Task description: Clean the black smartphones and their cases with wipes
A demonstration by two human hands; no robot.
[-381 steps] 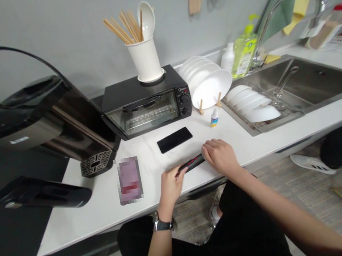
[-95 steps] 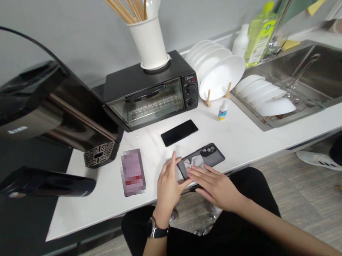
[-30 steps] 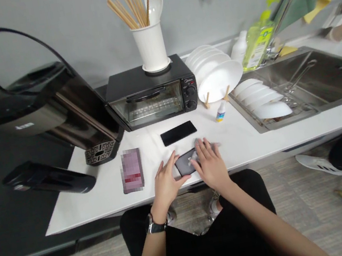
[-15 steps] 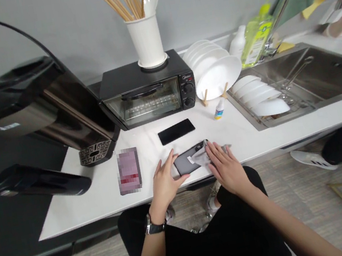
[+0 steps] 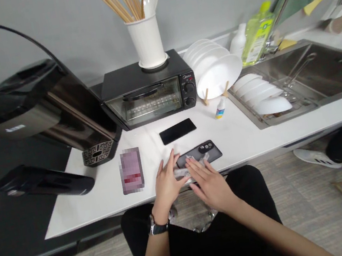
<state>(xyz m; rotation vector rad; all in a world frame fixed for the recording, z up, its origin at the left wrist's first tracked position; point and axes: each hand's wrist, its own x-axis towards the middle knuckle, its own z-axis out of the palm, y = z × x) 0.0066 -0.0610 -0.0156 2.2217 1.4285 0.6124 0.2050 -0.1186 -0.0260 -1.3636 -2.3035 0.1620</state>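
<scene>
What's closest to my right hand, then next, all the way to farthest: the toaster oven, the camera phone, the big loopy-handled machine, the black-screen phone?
From your right hand, in the head view:
1. Camera phone: right at the hand.
2. Black-screen phone: past the camera phone.
3. Toaster oven: farther back.
4. Big loopy-handled machine: far left.
</scene>
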